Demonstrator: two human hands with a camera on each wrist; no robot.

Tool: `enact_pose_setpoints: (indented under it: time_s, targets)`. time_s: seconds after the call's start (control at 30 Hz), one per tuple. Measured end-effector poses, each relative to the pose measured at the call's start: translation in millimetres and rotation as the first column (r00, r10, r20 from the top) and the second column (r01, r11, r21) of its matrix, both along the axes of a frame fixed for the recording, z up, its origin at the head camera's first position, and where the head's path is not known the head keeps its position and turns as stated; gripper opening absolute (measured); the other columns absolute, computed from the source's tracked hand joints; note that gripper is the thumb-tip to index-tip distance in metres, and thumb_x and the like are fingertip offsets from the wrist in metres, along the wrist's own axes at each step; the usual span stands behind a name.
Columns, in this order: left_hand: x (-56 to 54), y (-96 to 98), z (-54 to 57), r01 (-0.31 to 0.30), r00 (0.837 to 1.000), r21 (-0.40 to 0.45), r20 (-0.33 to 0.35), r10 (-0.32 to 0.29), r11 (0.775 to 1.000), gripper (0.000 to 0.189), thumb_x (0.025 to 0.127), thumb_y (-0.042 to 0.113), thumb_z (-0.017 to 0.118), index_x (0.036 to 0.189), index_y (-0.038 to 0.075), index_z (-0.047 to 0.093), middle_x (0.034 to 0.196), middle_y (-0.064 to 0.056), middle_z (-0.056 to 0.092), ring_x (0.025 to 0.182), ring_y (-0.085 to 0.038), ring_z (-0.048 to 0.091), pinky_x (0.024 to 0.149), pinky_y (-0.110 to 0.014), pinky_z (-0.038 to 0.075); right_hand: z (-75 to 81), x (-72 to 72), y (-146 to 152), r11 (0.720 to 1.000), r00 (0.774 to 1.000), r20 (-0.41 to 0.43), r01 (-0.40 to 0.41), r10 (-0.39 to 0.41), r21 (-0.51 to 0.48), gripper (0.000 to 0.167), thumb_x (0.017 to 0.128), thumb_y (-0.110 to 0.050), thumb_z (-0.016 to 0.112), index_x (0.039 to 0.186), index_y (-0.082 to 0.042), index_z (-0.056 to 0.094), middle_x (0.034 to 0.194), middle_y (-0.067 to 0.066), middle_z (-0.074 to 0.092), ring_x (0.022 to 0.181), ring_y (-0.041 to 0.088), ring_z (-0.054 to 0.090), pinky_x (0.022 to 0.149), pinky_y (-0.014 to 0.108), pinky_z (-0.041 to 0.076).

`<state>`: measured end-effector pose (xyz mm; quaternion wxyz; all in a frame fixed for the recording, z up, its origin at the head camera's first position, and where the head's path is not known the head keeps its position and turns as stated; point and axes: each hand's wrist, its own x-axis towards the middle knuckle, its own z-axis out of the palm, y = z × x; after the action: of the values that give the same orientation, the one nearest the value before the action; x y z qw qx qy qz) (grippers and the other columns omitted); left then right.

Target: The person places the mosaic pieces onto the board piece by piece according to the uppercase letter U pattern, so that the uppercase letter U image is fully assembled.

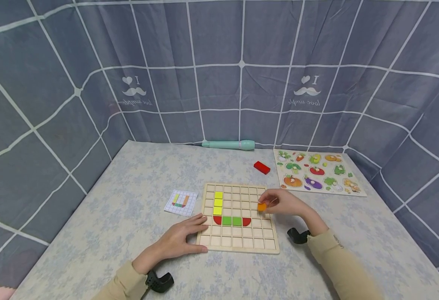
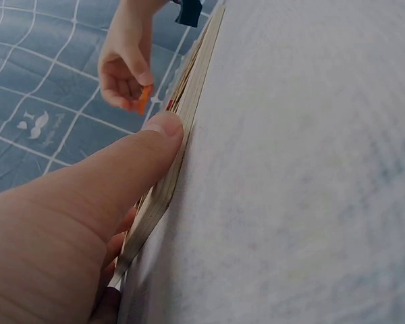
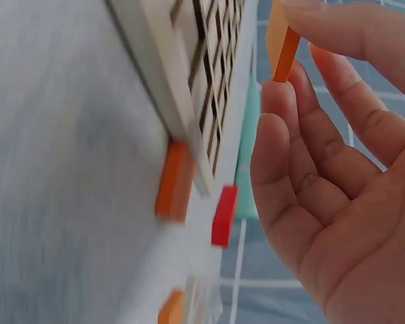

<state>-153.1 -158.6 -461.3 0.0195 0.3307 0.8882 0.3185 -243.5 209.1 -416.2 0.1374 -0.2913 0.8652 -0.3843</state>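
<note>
My right hand (image 1: 284, 203) pinches a small orange tile (image 1: 262, 206) between thumb and fingers, above the right side of a wooden grid board (image 1: 238, 251). In the right wrist view the orange tile (image 3: 282, 47) is held clear of the board. My left hand (image 1: 178, 237) rests at the board's left edge, its thumb (image 2: 163, 128) against the wooden rim. On the grid stand a column of yellow squares (image 1: 218, 203) and a row with green squares (image 1: 232, 221) between two red rounded pieces (image 1: 247, 221). A pattern card (image 1: 181, 203) lies left of the board.
Behind the board lies a red block (image 1: 262, 167). A vegetable puzzle board (image 1: 318, 173) is at the back right, and a turquoise stick (image 1: 228, 145) lies along the curtain (image 1: 219, 87). Orange blocks (image 3: 175, 182) lie beside the board in the right wrist view.
</note>
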Motion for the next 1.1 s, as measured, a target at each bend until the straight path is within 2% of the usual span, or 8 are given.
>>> enact_pose_setpoints:
  time_s: [0.2, 0.57, 1.1]
  targets:
    - [0.5, -0.2, 0.2, 0.001, 1.0, -0.001, 0.005, -0.001, 1.0, 0.068, 0.079, 0.053, 0.069, 0.129, 0.008, 0.059, 0.144, -0.003, 0.043, 0.137, -0.02, 0.031, 0.107, -0.045, 0.033, -5.1, -5.0, -20.3, 0.998, 0.998, 0.013, -0.064, 0.064, 0.024, 0.023, 0.08, -0.012, 0.075, 0.101, -0.009, 0.066, 0.096, 0.001, 0.063, 0.081, 0.015, 0.056, 0.077, 0.026, 0.052]
    - [-0.2, -1.2, -0.3, 0.01, 1.0, 0.005, 0.0, -0.01, 1.0, 0.069, 0.079, 0.053, 0.069, 0.129, 0.007, 0.058, 0.144, -0.003, 0.043, 0.137, -0.021, 0.031, 0.107, -0.044, 0.033, -9.9, -9.5, -40.2, 0.99, 0.996, 0.021, -0.089, 0.087, 0.111, 0.022, 0.079, -0.01, 0.074, 0.1, -0.012, 0.066, 0.089, -0.004, 0.061, 0.078, 0.013, 0.055, 0.073, 0.025, 0.051]
    - [-0.3, -1.0, 1.1, 0.011, 1.0, -0.001, -0.007, -0.011, 1.0, 0.069, 0.079, 0.052, 0.069, 0.129, 0.006, 0.059, 0.143, -0.004, 0.043, 0.137, -0.022, 0.031, 0.107, -0.044, 0.033, -6.8, -7.5, -45.7, 0.99, 0.993, 0.049, -0.109, 0.105, 0.089, 0.023, 0.079, -0.006, 0.074, 0.1, -0.009, 0.065, 0.091, -0.003, 0.062, 0.08, 0.014, 0.056, 0.075, 0.025, 0.052]
